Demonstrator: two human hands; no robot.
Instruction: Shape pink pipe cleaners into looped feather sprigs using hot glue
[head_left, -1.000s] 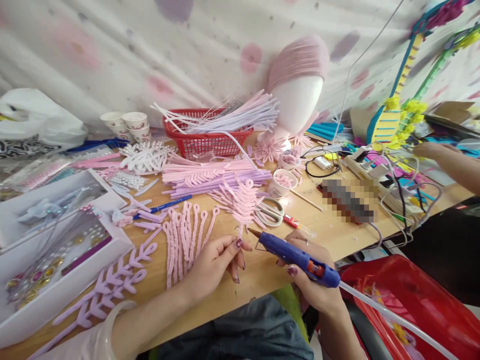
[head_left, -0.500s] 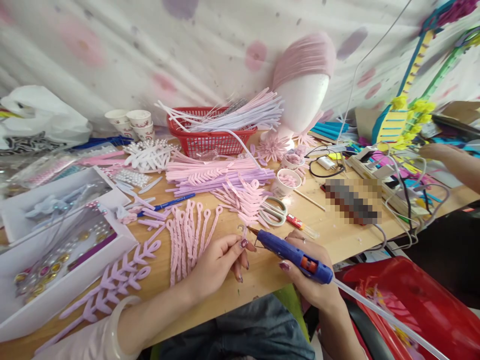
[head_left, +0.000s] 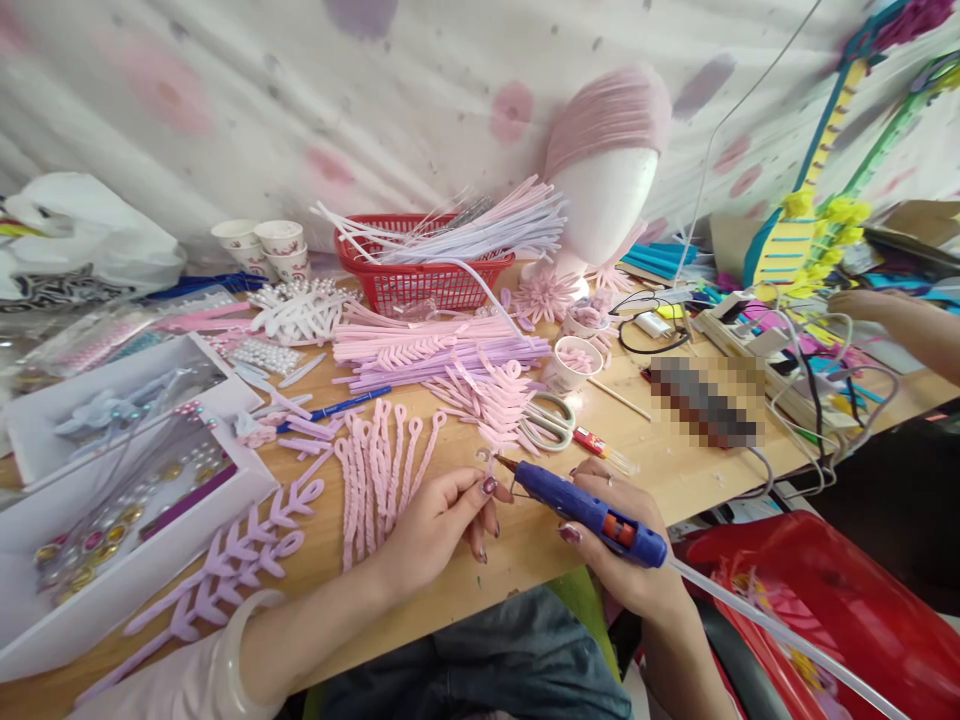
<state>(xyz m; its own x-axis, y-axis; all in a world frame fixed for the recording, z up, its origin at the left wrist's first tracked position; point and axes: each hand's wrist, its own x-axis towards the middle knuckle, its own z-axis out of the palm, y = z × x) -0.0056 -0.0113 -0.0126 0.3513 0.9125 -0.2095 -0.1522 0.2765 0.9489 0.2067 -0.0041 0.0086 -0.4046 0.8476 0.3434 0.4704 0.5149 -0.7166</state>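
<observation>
Our left hand [head_left: 450, 512] pinches a small pale piece [head_left: 489, 464] beyond its thumb; our right hand [head_left: 626, 582] grips the glue gun [head_left: 592, 512], its tip [head_left: 505, 462] beside that piece; one slip could burn us or spoil the piece.

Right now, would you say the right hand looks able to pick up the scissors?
Probably not while the right hand grips the glue gun; once freed, it likely could, as the handles of the scissors lie uncovered beyond the gun.

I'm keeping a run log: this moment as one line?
left hand: pinching small pale piece | right hand: gripping blue glue gun, tip close to piece | nearby: pink twisted strips, scissors
</observation>
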